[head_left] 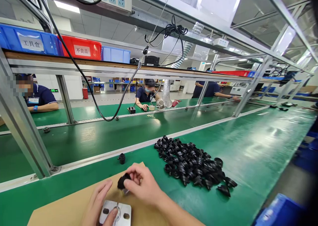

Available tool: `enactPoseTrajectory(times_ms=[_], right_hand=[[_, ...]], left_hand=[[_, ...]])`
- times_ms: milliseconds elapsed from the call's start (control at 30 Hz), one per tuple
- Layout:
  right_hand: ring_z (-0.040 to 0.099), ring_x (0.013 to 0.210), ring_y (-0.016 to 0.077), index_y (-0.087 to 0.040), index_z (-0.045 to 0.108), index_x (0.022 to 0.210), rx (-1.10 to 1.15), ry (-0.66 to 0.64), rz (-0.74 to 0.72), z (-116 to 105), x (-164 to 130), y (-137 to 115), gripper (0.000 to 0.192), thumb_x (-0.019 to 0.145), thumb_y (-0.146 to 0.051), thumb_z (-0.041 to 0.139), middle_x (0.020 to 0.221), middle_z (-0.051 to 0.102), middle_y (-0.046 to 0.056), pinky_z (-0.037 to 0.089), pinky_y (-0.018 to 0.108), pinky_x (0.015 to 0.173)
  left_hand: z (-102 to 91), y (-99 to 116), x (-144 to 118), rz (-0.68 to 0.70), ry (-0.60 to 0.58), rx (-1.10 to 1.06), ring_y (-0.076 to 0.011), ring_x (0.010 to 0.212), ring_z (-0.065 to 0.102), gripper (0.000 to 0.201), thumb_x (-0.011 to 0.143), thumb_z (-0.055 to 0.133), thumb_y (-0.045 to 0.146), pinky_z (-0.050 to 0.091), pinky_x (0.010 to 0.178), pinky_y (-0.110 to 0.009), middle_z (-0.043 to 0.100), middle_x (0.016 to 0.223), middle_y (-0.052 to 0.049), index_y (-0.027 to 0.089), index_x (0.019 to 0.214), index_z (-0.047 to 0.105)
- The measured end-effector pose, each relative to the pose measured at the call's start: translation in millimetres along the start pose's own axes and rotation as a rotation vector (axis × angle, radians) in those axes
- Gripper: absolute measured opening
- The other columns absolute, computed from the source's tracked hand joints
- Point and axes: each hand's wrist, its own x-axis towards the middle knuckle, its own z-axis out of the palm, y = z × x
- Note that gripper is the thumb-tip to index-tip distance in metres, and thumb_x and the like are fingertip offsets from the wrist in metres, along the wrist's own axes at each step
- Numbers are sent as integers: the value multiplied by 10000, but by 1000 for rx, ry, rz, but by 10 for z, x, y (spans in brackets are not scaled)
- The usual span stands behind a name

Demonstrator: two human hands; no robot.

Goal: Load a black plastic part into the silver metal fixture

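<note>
Black rubber part [123, 181] is pinched in my right hand [142, 184] above the metal fixture [115, 213], which my left hand [98, 203] presses flat; the pile [195, 166] toward the belt's right edge remains unprocessed

A small black rubber part [123, 181] is pinched between the fingertips of the right hand [142, 184], held just above a small metal plate [116, 213]. The plate is pale grey, roughly square with rounded corners and two dark holes, and lies flat on a sheet of brown cardboard [67, 206] at the near edge of the green bench [260, 146]. The left hand [99, 204] rests on the plate, thumb pressed on its middle. To the right, a heap of black parts [192, 164] of the same kind lies on the bench.
</note>
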Motion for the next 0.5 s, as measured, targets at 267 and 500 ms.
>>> enactPoseTrajectory(times_ms=[267,500], right_hand=[[512,740,181,-183,674,1002,-415,373,54,-797,441,541,278,876,-430,681,844,568,15,494,336,753],[622,1134,257,-162,617,1310,-439,269,94,-664,113,327,413,924,-308,627,1283,607,159,549,401,942]], left_hand=[[6,-61,-10,-164,-50,-94,-351,1429,565,473,1016,604,473,506,1195,-535,608,1526,-122,303,1458,603],[-40,-113,63,-331,-112,-143,-362,1518,455,540,1021,576,540,358,1273,-636,514,1613,-110,296,1501,529]])
